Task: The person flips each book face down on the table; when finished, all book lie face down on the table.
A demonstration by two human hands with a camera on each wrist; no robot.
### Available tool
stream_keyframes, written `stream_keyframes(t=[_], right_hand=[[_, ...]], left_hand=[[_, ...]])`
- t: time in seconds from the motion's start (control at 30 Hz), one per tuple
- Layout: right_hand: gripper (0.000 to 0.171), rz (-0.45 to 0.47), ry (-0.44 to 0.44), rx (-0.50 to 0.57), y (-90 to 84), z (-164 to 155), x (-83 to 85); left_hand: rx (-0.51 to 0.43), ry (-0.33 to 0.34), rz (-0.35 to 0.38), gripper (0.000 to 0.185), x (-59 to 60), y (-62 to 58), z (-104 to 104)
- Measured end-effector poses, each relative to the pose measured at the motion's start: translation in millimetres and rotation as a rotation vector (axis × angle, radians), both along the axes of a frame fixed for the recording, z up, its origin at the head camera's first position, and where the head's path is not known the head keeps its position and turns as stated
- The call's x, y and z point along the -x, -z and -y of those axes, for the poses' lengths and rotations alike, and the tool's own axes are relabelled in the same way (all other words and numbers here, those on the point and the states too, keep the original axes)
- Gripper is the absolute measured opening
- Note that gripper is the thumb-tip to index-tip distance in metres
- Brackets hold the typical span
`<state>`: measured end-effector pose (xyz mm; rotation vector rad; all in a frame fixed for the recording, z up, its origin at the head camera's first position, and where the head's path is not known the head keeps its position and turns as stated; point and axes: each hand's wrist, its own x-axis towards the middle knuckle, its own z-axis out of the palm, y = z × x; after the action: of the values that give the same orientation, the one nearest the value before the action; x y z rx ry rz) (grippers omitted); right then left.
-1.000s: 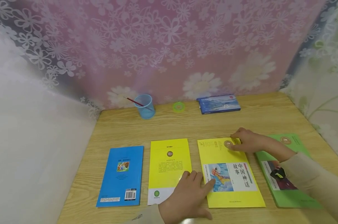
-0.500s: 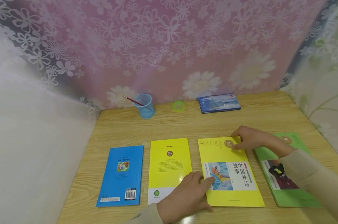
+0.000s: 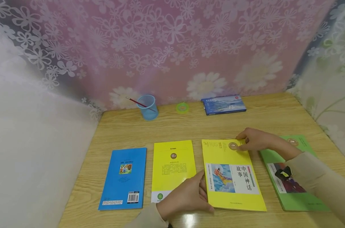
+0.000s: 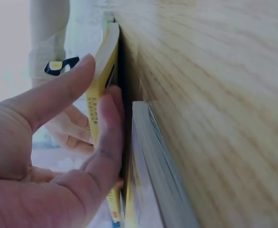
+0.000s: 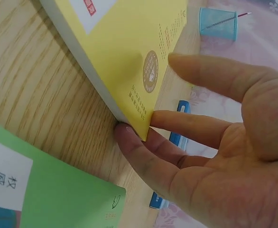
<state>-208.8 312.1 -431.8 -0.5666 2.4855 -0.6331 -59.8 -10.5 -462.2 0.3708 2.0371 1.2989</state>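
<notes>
Book with the yellow picture cover [image 3: 232,175] is third from the left in a row of four, face up, held at two opposite corners. The right hand [image 3: 254,140] grasps its top right corner, thumb over the cover near the round emblem [image 3: 233,146], fingers curled at the edge; in the right wrist view one fingertip [image 5: 125,132] reaches beneath the corner. The left hand [image 3: 186,196] grips the lower left corner between thumb and fingers, one finger [image 4: 109,107] against the table side of the spine. A dark gap shows there above the table [image 3: 175,129]; how much of the underside is off the wood cannot be told.

These diagonal grips should serve well if both hands bear the weight evenly; the soft cover would likely bend if one pulled ahead. Seating the left finger deeper under the spine would probably firm the hold.

Just beside the left hand lies the second yellow book [image 3: 173,164], back up, so those knuckles need care not to nudge it. Opposite, the right sleeve [image 3: 321,186] crosses the green book [image 3: 292,201]; a raised forearm would avoid dragging it. The blue book [image 3: 124,177] lies at the far left. Near the flowered wall [image 3: 172,47] are a cup [image 3: 147,110] with a pencil [image 3: 136,102], a green disc [image 3: 182,108] and a blue box [image 3: 224,105].
</notes>
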Motion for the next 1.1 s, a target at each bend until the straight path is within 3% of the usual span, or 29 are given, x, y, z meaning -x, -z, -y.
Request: stream_keyframes(t=[0.13, 0.37, 0.6, 0.8, 1.1], right_hand=[[0.054, 0.011, 0.046, 0.012, 1.2, -4.4, 0.8], [0.056, 0.042, 0.096, 0.041, 4.9, -14.2, 7.6], [0.037, 0.063, 0.087, 0.118, -4.9, -27.0, 15.0], [0.039, 0.175, 0.126, 0.289, -23.1, -45.3, 17.2], [0.046, 0.277, 0.174, 0.383, -41.9, -59.0, 17.2]], left_hand=[[-0.065, -0.034, 0.072, 0.089, 2.7, 0.7, 5.7], [-0.176, -0.039, 0.129, 0.086, 4.7, 0.4, 9.2], [-0.264, -0.006, 0.16, 0.085, 6.3, -5.7, 16.6], [-0.361, 0.012, 0.08, 0.081, 11.6, -14.5, 27.4], [-0.374, 0.027, -0.079, 0.065, 12.9, -41.3, 42.2]])
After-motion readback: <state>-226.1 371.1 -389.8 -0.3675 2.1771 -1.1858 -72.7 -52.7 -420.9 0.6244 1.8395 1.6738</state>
